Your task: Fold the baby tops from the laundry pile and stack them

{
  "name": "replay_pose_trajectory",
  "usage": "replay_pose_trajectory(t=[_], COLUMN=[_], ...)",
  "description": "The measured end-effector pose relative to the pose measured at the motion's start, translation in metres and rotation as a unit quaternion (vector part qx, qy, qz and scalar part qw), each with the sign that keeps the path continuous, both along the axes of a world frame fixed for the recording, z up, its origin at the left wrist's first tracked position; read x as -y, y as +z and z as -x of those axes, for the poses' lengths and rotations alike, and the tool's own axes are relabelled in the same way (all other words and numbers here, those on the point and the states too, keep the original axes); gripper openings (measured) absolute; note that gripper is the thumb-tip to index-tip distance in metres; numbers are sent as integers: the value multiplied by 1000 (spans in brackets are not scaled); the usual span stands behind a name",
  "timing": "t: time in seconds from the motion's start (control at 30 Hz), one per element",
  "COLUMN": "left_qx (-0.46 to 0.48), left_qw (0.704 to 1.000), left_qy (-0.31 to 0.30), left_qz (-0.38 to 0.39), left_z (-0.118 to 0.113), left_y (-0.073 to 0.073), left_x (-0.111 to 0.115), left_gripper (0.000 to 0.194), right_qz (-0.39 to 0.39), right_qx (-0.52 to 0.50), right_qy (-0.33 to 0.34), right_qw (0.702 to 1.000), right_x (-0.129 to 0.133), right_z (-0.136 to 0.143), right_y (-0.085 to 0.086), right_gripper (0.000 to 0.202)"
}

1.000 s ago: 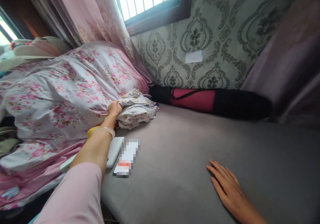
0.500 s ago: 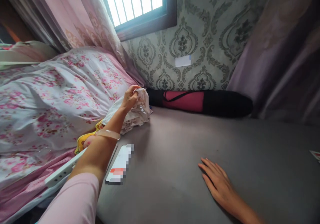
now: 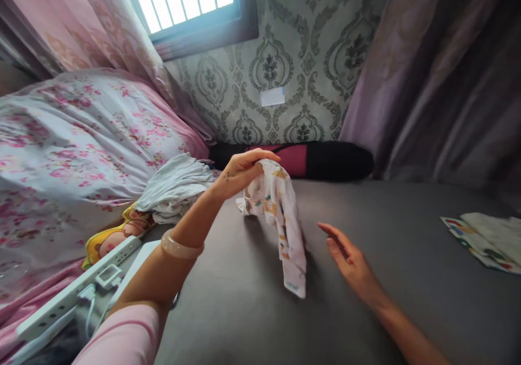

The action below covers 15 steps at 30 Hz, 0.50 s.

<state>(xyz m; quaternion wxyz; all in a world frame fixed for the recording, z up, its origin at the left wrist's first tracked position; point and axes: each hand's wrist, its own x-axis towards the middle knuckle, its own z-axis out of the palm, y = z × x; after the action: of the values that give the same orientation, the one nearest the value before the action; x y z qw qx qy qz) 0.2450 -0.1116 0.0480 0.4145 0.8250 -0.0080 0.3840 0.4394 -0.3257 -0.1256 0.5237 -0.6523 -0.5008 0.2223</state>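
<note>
My left hand [image 3: 244, 172] grips a white printed cloth [image 3: 280, 207] with orange and green figures, lifted over the grey surface [image 3: 228, 300] and hanging down in folds. To the right of the cloth, my right hand [image 3: 345, 254] is held above the surface with its fingers apart and nothing in them. A pile of pale crumpled cloth [image 3: 175, 186] lies at the left, beside the flowered bedding [image 3: 81, 132].
A black and red long bag [image 3: 337, 160] lies along the wall. At the left are a white power strip [image 3: 69, 300] with plugs and a yellow cartoon cushion [image 3: 109, 237]. Folded cloths [image 3: 488, 240] lie at the right edge.
My left hand has moved right, carrying the printed cloth off the pile. My right hand has risen from the surface and turned toward the cloth. The view has shifted right.
</note>
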Motion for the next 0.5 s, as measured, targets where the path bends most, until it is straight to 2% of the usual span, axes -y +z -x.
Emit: replay_pose_trajectory(t=[0.1, 0.17, 0.27, 0.37, 0.5], left_qx=[-12, -23, -55, -98, -138], left_qw=[999, 998, 997, 991, 971], left_qy=[-47, -64, -53, -26, -44], left_qz=[-19, -19, 17, 87, 191], left_z=[-18, -31, -48, -59, -63], left_y=[-7, -15, -29, -45, -68], left_x=[26, 39, 50, 48, 43], left_gripper=[29, 29, 31, 33, 30], right_qz=[-54, -71, -52, 3, 49], right_qx=[-83, -133, -162, -126, -22], right_qy=[45, 66, 82, 64, 2], right_qw=[994, 986, 982, 990, 999], right_x=[8, 11, 12, 16, 37], right_z=[6, 13, 16, 2, -32], right_y=[22, 28, 30, 39, 73], right_gripper=[45, 47, 45, 40, 48])
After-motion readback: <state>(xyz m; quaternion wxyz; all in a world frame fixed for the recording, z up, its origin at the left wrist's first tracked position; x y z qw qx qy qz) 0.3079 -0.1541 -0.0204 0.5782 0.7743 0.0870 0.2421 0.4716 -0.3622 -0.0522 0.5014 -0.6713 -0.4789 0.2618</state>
